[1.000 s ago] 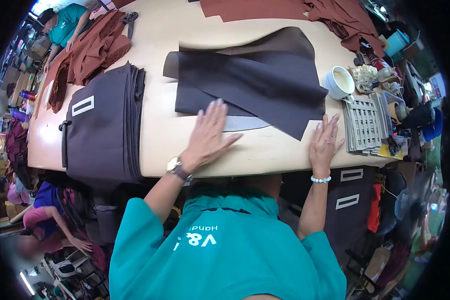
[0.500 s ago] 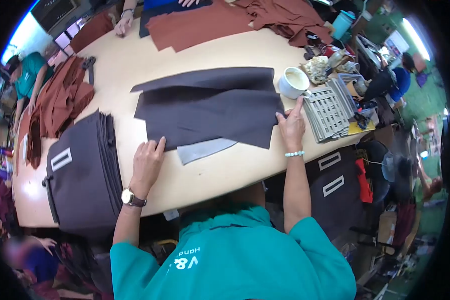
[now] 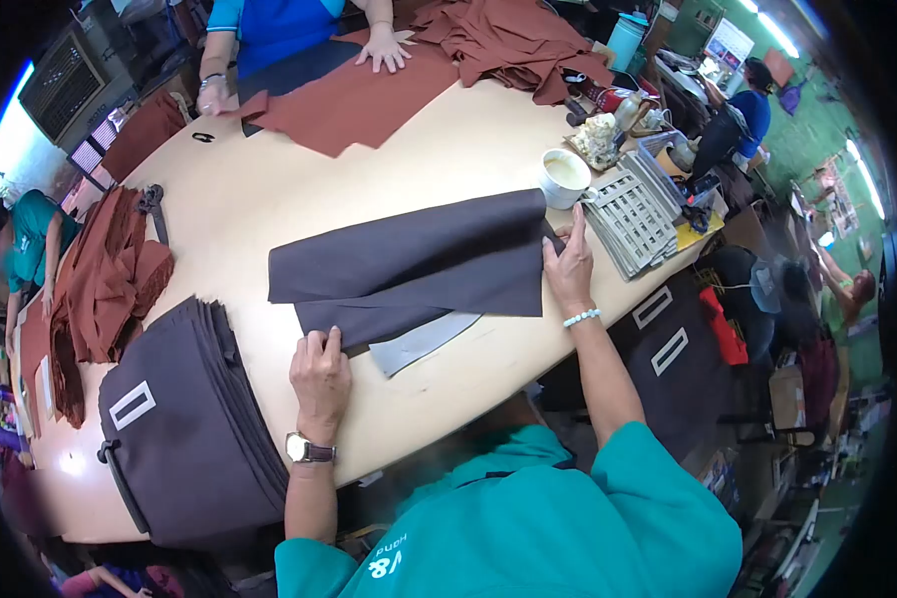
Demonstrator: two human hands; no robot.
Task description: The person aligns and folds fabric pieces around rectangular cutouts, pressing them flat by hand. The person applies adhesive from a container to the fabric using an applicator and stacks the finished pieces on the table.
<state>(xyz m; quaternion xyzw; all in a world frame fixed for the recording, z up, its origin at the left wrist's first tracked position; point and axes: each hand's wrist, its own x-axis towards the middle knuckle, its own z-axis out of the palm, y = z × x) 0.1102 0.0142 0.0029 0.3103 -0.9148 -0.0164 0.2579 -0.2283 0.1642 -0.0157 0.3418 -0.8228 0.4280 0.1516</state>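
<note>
A dark grey-brown fabric panel [image 3: 419, 244] lies folded over itself on the table before me, with a soft raised ridge along its length. My left hand [image 3: 319, 384], fingers curled, grips its near left corner. At the right edge my right hand [image 3: 569, 267] holds the cloth between thumb and fingers, the index finger pointing towards a white mug [image 3: 565, 175]. From under the panel's near edge sticks out a light grey strip [image 3: 424, 345]. The fingertips under the cloth are hidden.
Left of me sits a thick stack of dark panels [image 3: 184, 409] with a white rectangular frame [image 3: 133, 405] on top. Grey slotted plates [image 3: 631, 221] are piled at right. Across the table [image 3: 219, 199], a co-worker's hands rest on rust-brown cloth [image 3: 354, 105]; scissors [image 3: 152, 204] lie far left.
The panel's far flap has come down towards me over the rest, and its open gap has closed. Both hands keep hold of the cloth. The co-worker's hands have shifted, and the view has turned.
</note>
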